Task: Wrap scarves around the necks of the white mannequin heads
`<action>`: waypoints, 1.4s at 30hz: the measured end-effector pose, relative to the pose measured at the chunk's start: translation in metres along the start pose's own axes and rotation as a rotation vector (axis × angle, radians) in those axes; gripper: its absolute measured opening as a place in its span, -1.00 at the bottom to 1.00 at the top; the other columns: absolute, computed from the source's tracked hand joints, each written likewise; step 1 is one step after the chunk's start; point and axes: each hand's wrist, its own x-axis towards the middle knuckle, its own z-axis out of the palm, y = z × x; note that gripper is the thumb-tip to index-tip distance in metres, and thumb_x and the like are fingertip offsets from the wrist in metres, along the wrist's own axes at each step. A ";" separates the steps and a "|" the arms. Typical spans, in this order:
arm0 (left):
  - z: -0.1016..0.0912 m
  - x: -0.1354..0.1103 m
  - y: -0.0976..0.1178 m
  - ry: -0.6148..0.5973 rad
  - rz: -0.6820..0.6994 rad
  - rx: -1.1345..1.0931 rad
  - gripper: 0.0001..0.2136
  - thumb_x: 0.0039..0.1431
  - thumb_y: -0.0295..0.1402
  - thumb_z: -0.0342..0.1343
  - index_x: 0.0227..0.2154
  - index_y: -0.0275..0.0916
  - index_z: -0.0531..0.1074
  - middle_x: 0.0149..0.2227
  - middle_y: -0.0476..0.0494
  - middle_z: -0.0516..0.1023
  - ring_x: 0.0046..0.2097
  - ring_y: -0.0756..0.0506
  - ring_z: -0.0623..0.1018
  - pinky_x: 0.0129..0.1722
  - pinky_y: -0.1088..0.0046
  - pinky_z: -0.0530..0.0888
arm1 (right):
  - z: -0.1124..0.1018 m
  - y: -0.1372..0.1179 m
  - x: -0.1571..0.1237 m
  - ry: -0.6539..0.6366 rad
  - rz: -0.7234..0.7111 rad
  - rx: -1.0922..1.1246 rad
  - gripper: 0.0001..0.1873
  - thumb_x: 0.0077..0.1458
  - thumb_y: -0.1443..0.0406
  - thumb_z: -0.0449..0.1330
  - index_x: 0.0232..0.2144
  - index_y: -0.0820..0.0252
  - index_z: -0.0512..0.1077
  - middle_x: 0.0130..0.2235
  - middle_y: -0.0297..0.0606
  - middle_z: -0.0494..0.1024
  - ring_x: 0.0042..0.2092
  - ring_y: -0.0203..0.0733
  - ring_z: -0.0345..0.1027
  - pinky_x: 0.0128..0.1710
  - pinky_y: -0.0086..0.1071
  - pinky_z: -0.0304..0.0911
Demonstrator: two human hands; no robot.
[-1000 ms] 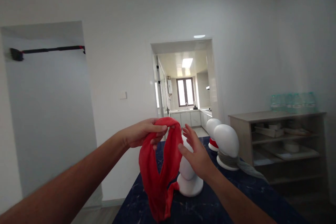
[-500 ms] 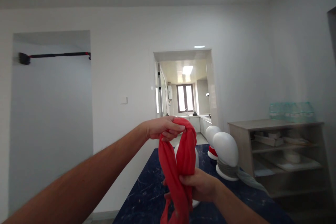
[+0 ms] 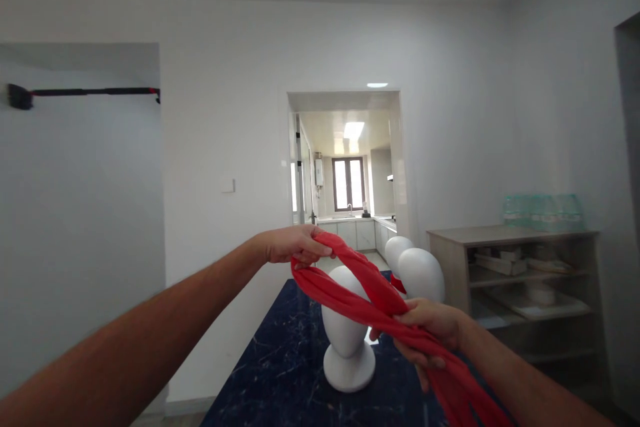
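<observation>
A red scarf [image 3: 345,300] is stretched between my hands as a long loop, its loose ends hanging off the lower right. My left hand [image 3: 299,245] grips the folded end of the loop. Further down, my right hand [image 3: 425,333] is closed around the place where the two strands come together. Behind the scarf, a white foam mannequin head [image 3: 345,347] stands upright on the dark blue marbled table [image 3: 270,360]; the red cloth crosses in front of its upper part.
Two more white heads stand further back on the right, the nearer one [image 3: 423,273] partly behind my right hand. A wooden shelf unit [image 3: 450,267] with bottles [image 3: 543,212] on top stands by the right wall. A doorway opens onto a kitchen [image 3: 355,233].
My right hand has moved right, drawing the scarf from hanging down to slanting across the view. The near mannequin head now shows more. The view has shifted slightly.
</observation>
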 end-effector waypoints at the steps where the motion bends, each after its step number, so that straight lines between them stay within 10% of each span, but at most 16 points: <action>1: 0.000 0.001 -0.001 0.012 -0.009 0.027 -0.80 0.21 -0.24 0.33 -0.44 -0.21 0.52 -0.66 0.15 0.17 -0.60 0.08 0.11 -0.63 0.54 0.15 | -0.001 -0.001 -0.003 0.018 0.004 -0.008 -0.32 0.31 -0.06 0.22 0.23 0.35 0.38 -0.47 -0.31 0.58 -0.64 -0.32 0.37 -0.40 -0.26 0.54; 15: -0.007 0.004 -0.007 0.213 -0.064 0.341 -0.81 0.18 -0.23 0.33 -0.23 -0.21 0.62 -0.55 0.06 0.44 -0.55 0.05 0.36 -0.58 0.58 0.25 | -0.002 0.014 0.010 0.194 -0.112 -0.049 -0.53 0.37 0.06 0.20 0.10 0.32 0.45 -0.46 -0.32 0.58 -0.54 -0.26 0.46 -0.25 -0.23 0.50; 22: 0.012 0.007 -0.016 0.288 0.071 -0.049 -0.72 0.31 -0.15 0.25 -0.42 -0.23 0.47 -0.59 0.09 0.36 -0.57 0.07 0.34 -0.47 0.53 0.48 | 0.003 0.017 0.019 0.231 -0.162 -0.030 -0.57 0.33 -0.01 0.22 -0.20 0.29 0.45 -0.48 -0.27 0.59 -0.56 -0.26 0.45 -0.24 -0.18 0.51; 29: 0.018 0.017 -0.009 0.399 0.132 -0.420 -0.77 0.29 -0.26 0.32 -0.37 -0.25 0.44 -0.54 0.16 0.26 -0.64 0.18 0.11 -0.69 0.71 0.17 | 0.010 0.025 0.031 0.274 -0.103 -0.146 -0.57 0.14 0.05 0.40 -0.15 0.29 0.52 -0.46 -0.32 0.60 -0.54 -0.30 0.45 -0.27 -0.32 0.48; 42: 0.012 0.016 0.010 0.573 0.355 -0.631 -0.86 0.31 -0.37 0.28 -0.35 -0.25 0.46 -0.58 0.18 0.27 -0.63 0.13 0.29 -0.59 0.63 0.44 | 0.023 0.045 0.040 0.496 -0.183 -0.410 -0.56 -0.06 0.22 0.50 -0.09 0.21 0.67 -0.17 -0.29 0.71 -0.18 -0.15 0.54 -0.09 -0.34 0.40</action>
